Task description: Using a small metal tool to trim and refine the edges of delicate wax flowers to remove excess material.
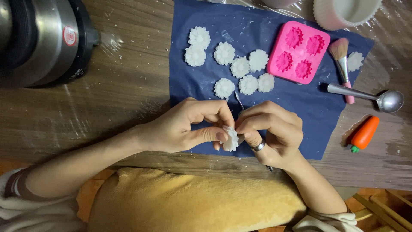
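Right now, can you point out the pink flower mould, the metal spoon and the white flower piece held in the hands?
pink flower mould [299,52], head view, on the flat centre between its four cavities.
metal spoon [389,101], head view, on the bowl.
white flower piece [231,140], head view, on its petalled edge below the fingers.

A small round red-and-white label [69,36] sits on the steel pot [38,38], top left
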